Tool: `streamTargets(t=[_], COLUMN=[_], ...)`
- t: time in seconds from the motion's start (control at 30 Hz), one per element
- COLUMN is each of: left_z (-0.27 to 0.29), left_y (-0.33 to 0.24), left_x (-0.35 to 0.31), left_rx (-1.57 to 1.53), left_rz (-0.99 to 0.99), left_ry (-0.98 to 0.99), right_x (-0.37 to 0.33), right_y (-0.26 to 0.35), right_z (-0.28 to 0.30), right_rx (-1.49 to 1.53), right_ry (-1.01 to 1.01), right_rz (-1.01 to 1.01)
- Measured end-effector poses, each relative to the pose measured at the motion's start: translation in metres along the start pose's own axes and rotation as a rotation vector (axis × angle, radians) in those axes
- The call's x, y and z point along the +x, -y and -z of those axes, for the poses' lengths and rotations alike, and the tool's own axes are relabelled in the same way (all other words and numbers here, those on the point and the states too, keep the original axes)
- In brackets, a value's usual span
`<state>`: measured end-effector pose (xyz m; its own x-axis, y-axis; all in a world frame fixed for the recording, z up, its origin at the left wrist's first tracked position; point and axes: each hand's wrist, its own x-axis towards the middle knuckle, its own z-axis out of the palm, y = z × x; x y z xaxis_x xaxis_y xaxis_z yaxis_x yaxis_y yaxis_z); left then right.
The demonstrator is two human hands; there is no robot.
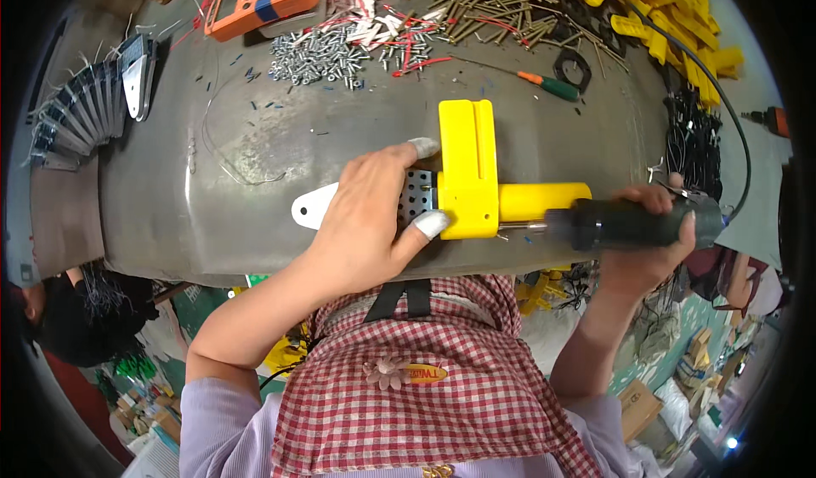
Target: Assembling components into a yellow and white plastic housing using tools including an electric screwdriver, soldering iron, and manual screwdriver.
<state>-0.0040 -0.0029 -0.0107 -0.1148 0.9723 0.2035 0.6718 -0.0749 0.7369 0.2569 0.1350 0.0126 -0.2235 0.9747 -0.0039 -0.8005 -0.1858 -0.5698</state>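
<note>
My left hand (367,214) grips a perforated metal plate (415,197) with a white flat end (313,206), pressed against a yellow plastic housing (469,168) on the grey worktable (212,214). Thumb and forefinger wear white tape. My right hand (650,240) is wrapped around a dark electric screwdriver (633,223), held level. Its bit (523,225) touches the right side of the yellow housing near its lower edge.
Along the table's far side lie a pile of screws (319,57), red and white wires (382,19), brass rods (493,2), an orange meter (263,0), a small screwdriver (548,83) and yellow parts (671,11). Metal plates (93,104) are stacked at left.
</note>
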Motion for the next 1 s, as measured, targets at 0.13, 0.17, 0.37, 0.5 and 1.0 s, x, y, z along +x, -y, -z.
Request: streamTargets(t=[0.13,0.17,0.37,0.5,1.0], left_z=[0.002,-0.001,0.027,0.038,0.023], left_y=[-0.004,-0.002,0.031,0.060,0.007], left_x=[0.000,0.000,0.036,0.058,-0.017], left_rx=[0.114,0.086,0.227,0.554,-0.152], left_rz=[-0.065,-0.081,0.127,-0.133,0.197], left_ry=[0.023,-0.009,-0.172,-0.140,-0.225], right_x=[-0.010,-0.012,-0.017,-0.017,-0.018], right_y=[-0.008,-0.008,-0.009,-0.009,-0.009], right_z=[0.003,0.006,0.012,0.014,0.013], right_rx=[0.139,0.163,0.152,0.179,0.129], right_ry=[0.064,0.062,-0.033,-0.040,-0.081], right_rz=[-0.040,-0.018,0.002,-0.025,-0.028])
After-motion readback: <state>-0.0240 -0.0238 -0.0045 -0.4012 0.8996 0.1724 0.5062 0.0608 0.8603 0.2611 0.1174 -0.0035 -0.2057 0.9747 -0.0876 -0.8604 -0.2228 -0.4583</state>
